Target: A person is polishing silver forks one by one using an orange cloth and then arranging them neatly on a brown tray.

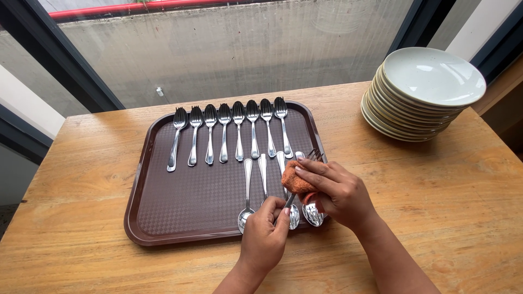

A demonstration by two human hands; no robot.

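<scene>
My left hand (265, 234) pinches the handle end of a steel fork (313, 155) over the front right of a brown tray (163, 218). My right hand (338, 190) presses an orange cloth (296, 182) around the fork's middle; the tines stick out past the cloth toward the tray's right rim. Several forks (223, 130) lie in a neat row along the tray's back. Several spoons (248, 188) lie at the front right, partly hidden under my hands.
A stack of pale green plates (419, 92) stands at the back right of the wooden table (436, 190). A window with dark frames (81, 71) runs behind the table's far edge.
</scene>
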